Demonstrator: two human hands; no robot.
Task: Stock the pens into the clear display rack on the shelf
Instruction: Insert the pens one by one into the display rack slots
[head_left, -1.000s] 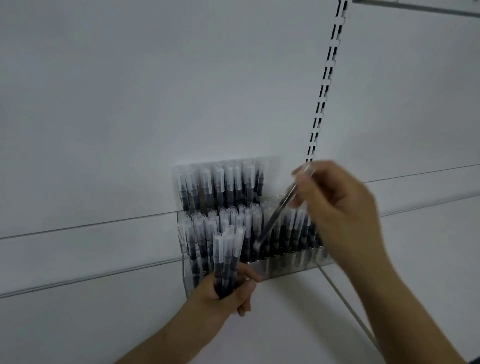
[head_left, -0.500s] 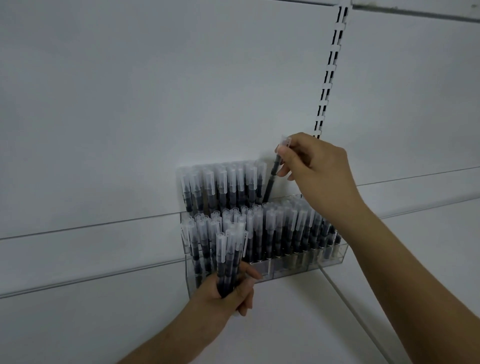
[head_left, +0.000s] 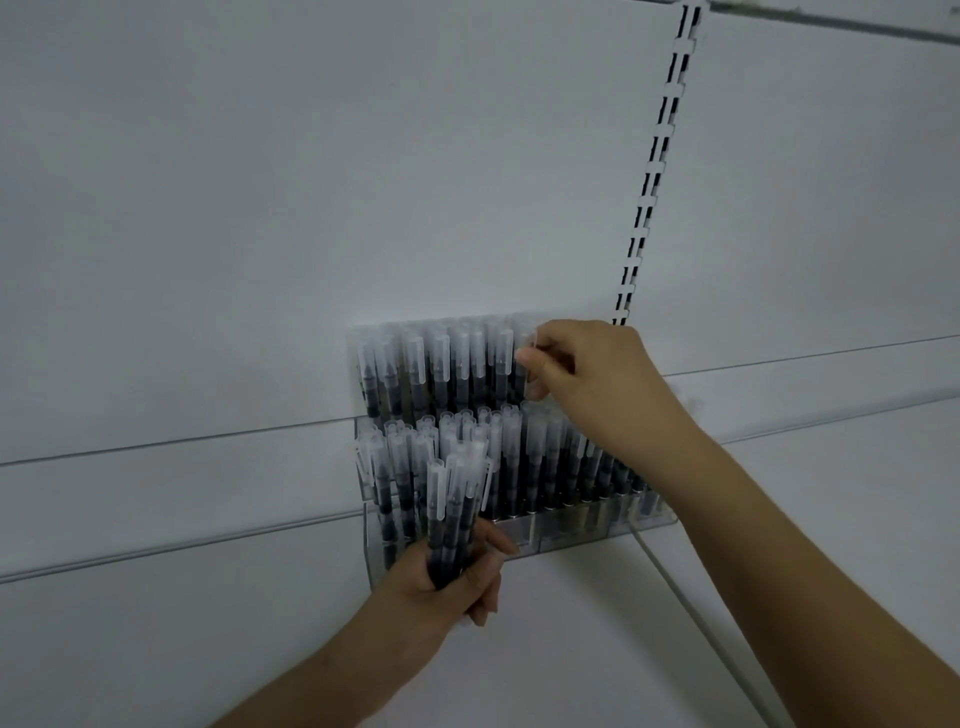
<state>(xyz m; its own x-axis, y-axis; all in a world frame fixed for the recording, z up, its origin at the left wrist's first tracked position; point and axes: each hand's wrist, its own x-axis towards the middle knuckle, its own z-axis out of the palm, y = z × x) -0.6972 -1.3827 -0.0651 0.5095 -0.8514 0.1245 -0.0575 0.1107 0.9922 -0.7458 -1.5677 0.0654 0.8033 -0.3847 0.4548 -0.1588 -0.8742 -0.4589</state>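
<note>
- Rack (head_left: 524, 535): clear acrylic display rack, tiered, at centre frame, standing against the white shelving panel (head_left: 260, 208). Its front lip is visible low at centre.
- Back tier, upper centre: one row of upright pens (head_left: 441, 364) with dark barrels and frosted clear caps.
- Front tiers, centre to centre right: densely filled with matching capped pens, all upright or near upright.
- Right hand (head_left: 587, 374): right of centre, at the right end of the back row. Thumb and fingers are curled in a pinch on the cap of the end pen (head_left: 523, 353), which stands in line with that row. Whether its lower end is seated cannot be told.
- Left hand (head_left: 447, 587): lower centre, in front of the rack's left portion. Fingers wrapped firmly round a bundle of pens (head_left: 454, 499), caps upward, overlapping the front tiers in view.
- Slotted upright (head_left: 657, 166): runs from top right of frame down to behind the right hand.
</note>
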